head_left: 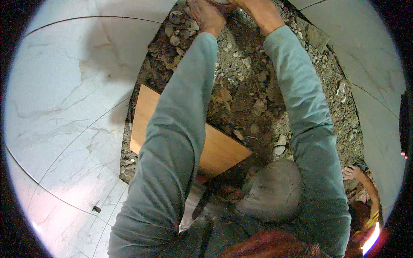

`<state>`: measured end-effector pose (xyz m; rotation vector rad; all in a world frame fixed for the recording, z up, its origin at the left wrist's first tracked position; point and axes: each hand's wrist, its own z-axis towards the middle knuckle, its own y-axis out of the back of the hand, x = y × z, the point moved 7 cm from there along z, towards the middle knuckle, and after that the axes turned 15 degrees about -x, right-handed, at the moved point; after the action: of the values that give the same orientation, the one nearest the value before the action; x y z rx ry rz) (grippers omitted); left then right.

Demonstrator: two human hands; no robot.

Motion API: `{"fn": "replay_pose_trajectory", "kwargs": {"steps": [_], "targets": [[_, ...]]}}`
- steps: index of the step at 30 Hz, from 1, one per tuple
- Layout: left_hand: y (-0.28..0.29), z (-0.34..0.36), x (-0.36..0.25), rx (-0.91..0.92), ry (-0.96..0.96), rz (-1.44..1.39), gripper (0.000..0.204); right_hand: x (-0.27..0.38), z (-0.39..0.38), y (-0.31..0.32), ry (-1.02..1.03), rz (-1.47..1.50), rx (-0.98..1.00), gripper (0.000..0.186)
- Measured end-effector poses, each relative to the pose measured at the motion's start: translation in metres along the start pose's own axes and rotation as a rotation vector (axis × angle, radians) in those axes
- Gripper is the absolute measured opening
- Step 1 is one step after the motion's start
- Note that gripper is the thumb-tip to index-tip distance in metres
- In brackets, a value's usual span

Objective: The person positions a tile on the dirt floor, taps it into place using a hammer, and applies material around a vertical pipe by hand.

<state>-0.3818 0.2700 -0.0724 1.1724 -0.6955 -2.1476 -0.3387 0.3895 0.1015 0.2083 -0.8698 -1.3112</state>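
Note:
At the top edge, my left hand is bent down over the loose rubble, its fingers curled and partly cut off by the picture's rim. Close beside it is my right hand, with its fingers beyond the rim. Between the two hands a bit of something pale shows, too cropped to name. Both forearms, in grey-green sleeves, stretch forward over a strip of broken stones and soil. Under my left forearm lies a flat tan board, partly hidden by the sleeve.
Pale marbled floor tiles border the rubble on the left, and more tiles on the right. A small black object lies on the left tiles. My knee is low in the middle. Another person's hand rests at the lower right, near a bright light.

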Motion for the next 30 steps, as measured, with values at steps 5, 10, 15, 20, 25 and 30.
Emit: {"fn": "replay_pose_trajectory", "kwargs": {"steps": [5, 10, 15, 20, 25, 30], "targets": [[-0.009, -0.007, 0.005, -0.007, 0.007, 0.097, 0.063, 0.013, -0.004, 0.014, 0.249, 0.01, -0.213, 0.037], [0.005, 0.019, -0.029, 0.035, -0.175, 0.275, 0.061, 0.018, -0.006, 0.012, 0.431, -0.107, -0.256, 0.041], [-0.007, 0.012, -0.018, 0.302, 0.168, 0.15, 0.056, 0.021, -0.001, 0.004, 0.39, -0.063, -0.247, 0.041], [0.004, -0.004, -0.018, 0.0, 0.062, 0.144, 0.063, 0.011, 0.004, -0.011, 0.282, -0.19, 0.05, 0.032], [0.003, 0.004, -0.014, 0.038, 0.079, 0.085, 0.071, 0.009, 0.011, -0.02, 0.375, -0.162, 0.033, 0.026], [0.011, 0.005, -0.016, -0.236, -0.092, 0.019, 0.071, 0.007, 0.015, -0.032, 0.322, -0.242, 0.127, 0.025]]}}
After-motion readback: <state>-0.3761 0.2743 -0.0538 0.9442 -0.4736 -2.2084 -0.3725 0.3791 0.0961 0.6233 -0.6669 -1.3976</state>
